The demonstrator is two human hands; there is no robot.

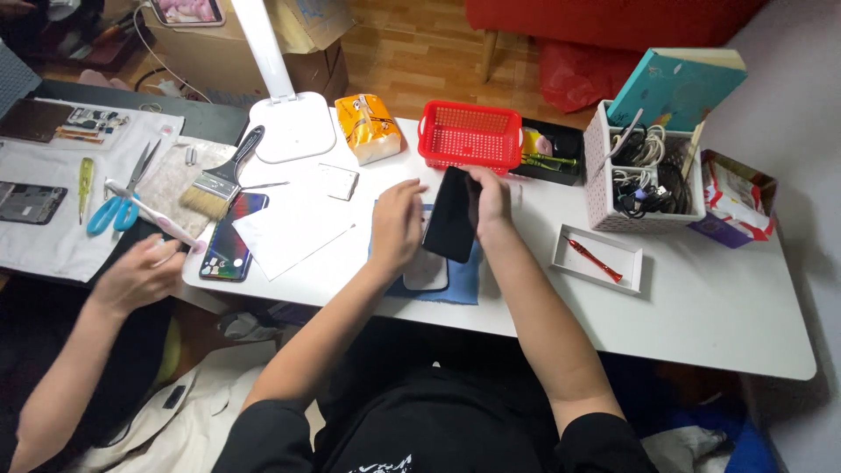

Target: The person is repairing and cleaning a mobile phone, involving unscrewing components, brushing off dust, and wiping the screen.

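My right hand [489, 200] grips a black phone [450, 219] by its upper right edge and holds it tilted above a blue cloth [462, 282]. My left hand [396, 223] rests fingers-down beside the phone's left edge, touching or almost touching it. A white phone-shaped part [426, 271] lies on the cloth under the phone. All of this is on a white table [701, 307].
A red basket [469, 133], black tray [561, 151], white box of cables [644, 171] and lamp base [292, 127] stand behind. A small tray with a red screwdriver [594, 257] sits right. At left another person's hand [140, 276] holds a toothbrush near a colourful phone [229, 241], brush and scissors.
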